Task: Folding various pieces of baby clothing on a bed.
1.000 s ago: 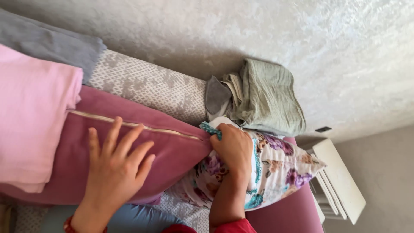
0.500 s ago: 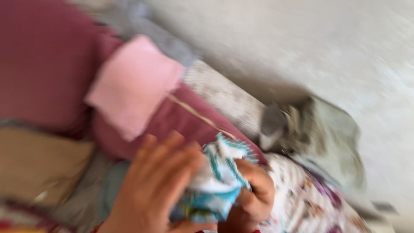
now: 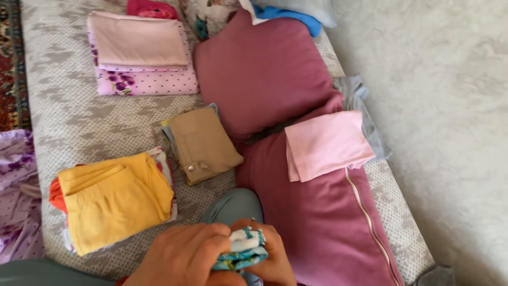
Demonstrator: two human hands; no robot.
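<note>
Both hands are holding a small bunched white-and-teal patterned cloth [image 3: 242, 250] at the bottom edge of the view, above the grey patterned bed cover [image 3: 74, 119]. The left hand [image 3: 182, 257] is gripping it from the left; the right hand [image 3: 270, 259] is clamping it from the right, beside a long maroon zipped cushion [image 3: 317, 212].

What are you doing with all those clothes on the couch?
Both hands, left hand and right hand, are bunched around a small white and teal cloth low in the view. Beyond them lie folded piles: a yellow garment, tan trousers, and a pink cloth resting on maroon cushions.
</note>
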